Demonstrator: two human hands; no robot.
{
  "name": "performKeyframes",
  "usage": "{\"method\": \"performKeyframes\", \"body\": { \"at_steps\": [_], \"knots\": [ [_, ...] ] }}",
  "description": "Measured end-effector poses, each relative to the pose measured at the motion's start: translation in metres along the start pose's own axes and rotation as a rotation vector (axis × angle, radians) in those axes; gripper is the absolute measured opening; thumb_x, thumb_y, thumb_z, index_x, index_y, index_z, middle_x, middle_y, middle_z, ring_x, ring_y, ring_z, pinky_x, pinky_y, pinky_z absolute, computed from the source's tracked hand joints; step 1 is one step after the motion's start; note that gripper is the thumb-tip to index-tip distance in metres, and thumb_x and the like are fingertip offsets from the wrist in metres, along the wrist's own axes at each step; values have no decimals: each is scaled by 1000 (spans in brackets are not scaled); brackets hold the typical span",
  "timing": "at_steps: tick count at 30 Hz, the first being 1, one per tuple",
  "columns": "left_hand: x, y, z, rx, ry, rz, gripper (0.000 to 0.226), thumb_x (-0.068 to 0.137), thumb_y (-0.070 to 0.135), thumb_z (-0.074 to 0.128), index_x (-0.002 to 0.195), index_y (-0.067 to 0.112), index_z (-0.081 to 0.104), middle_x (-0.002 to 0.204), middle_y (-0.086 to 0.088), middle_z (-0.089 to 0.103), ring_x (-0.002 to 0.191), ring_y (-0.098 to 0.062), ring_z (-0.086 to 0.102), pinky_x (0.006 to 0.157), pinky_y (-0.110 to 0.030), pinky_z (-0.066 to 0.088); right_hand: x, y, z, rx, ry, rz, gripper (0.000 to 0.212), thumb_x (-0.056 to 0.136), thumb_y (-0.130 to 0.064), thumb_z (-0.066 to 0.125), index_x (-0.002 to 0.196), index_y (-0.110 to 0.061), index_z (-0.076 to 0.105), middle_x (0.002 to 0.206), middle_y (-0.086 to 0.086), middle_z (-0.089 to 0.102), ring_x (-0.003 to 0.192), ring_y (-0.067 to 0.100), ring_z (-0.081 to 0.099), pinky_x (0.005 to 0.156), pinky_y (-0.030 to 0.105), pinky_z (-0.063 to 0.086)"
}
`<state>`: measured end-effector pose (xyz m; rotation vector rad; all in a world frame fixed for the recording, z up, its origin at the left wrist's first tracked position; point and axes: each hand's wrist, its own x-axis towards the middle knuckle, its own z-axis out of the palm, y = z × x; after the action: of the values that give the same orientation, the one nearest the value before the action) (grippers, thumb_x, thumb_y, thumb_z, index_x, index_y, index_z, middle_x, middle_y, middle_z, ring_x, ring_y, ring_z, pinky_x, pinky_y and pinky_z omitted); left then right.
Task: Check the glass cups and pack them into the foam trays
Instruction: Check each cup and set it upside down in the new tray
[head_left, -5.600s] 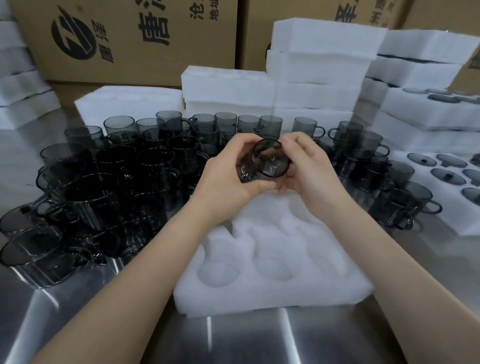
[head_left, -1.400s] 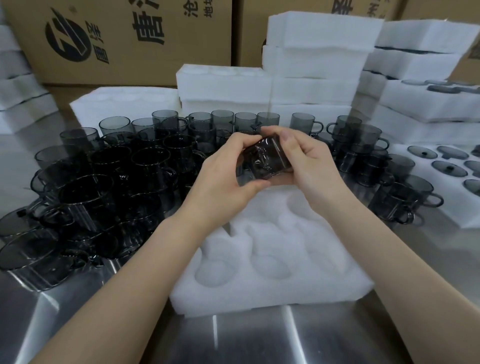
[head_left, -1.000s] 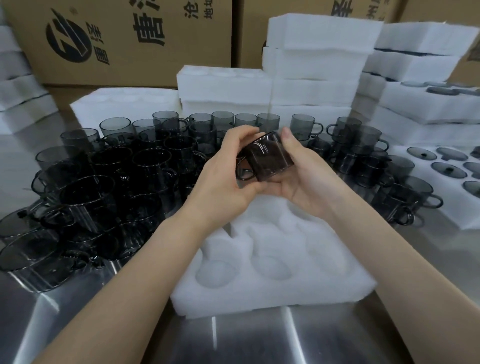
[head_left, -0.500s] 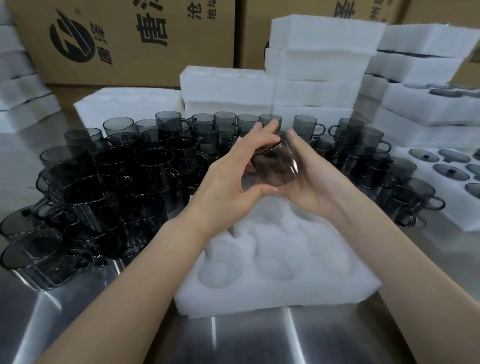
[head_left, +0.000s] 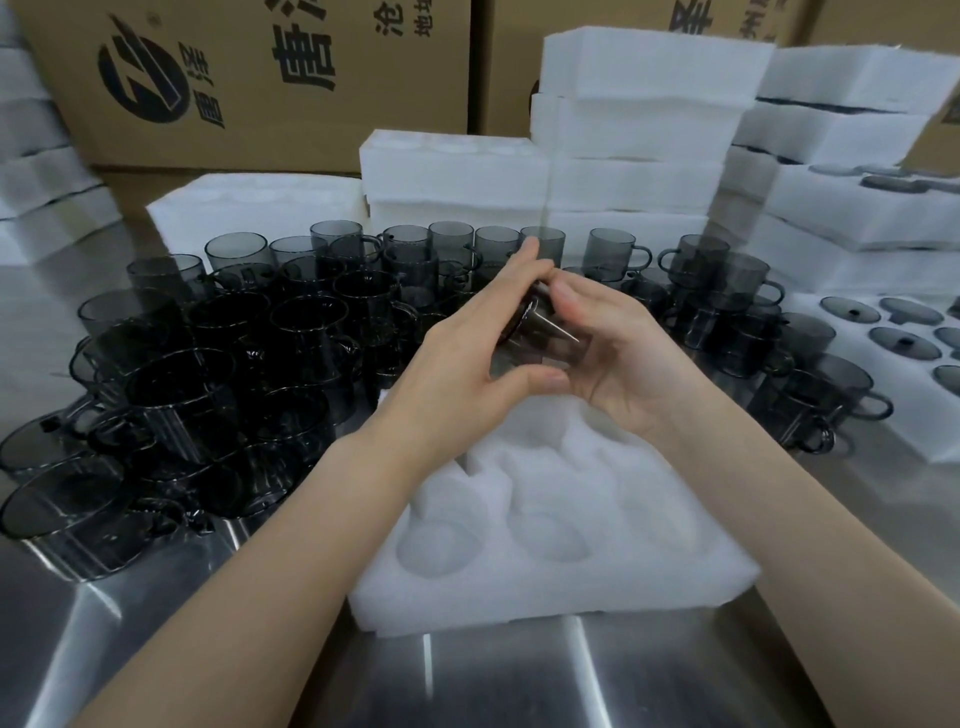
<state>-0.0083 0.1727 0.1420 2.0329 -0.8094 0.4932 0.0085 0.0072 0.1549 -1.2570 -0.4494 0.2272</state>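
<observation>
Both hands hold one dark glass cup (head_left: 540, 338) in the air, above the far edge of the foam tray (head_left: 545, 592). The left hand (head_left: 467, 358) grips it with the thumb below and the fingers over the top. The right hand (head_left: 628, 364) curls around its other side, palm turned partly up. Some seconds ago the round opening or bottom of the cup looked toward the camera; since then the cup has been rolled onto its side and now sits more hidden between the palms. I judge that the checking step is not finished. The visible pockets of the tray are empty as before, and the other cups (head_left: 234, 364) wait on the steel table (head_left: 519, 680).
</observation>
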Motion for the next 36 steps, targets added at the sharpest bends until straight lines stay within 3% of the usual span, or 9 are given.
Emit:
{"method": "performKeyframes", "body": {
  "at_steps": [6,9,16,22,26,30,36],
  "knots": [
    [0,3,0,-26,-14,10,80,74,7,81,143,20,42,157,9,30,142,3,26,113,-14,26,-1,-2,-1,16,1,-14,36,96,-20,53,129,-4,57,102,14,68,89,31,69,59,32,55],
    [0,2,1,-27,-9,6,82,69,3,82,140,19,44,153,15,30,141,3,26,112,-12,26,1,-2,-4,31,29,-5,36,95,-17,53,129,-6,57,106,15,67,94,32,68,64,37,56],
    [-1,0,4,100,-78,116,88,67,1,84,143,21,44,154,16,25,144,0,24,113,-11,23,6,2,-5,42,181,32,28,94,0,46,108,-12,67,86,10,70,78,22,68,63,41,59],
    [-1,2,5,134,-68,168,79,67,3,85,137,13,51,153,6,32,144,-10,30,116,-26,28,5,2,-1,-29,232,7,23,92,-2,50,95,-16,68,80,6,70,72,19,68,58,34,56],
    [-1,0,6,247,65,152,76,63,10,87,131,18,56,149,6,43,134,-12,43,111,-18,30,5,1,3,-3,134,-5,22,100,-14,46,110,-8,65,91,11,69,83,24,68,62,35,56],
    [-1,-1,6,174,178,117,70,66,19,86,129,16,56,146,3,48,133,-8,44,111,-19,32,6,1,4,104,17,-10,30,98,-26,45,104,-10,69,97,11,70,92,26,67,76,40,57],
    [-1,-2,3,77,278,-40,72,63,33,85,127,32,51,129,24,54,115,10,51,96,-16,42,3,1,-1,-12,-56,33,50,87,-46,61,121,-9,63,117,13,68,104,26,65,82,39,56]
  ]
}}
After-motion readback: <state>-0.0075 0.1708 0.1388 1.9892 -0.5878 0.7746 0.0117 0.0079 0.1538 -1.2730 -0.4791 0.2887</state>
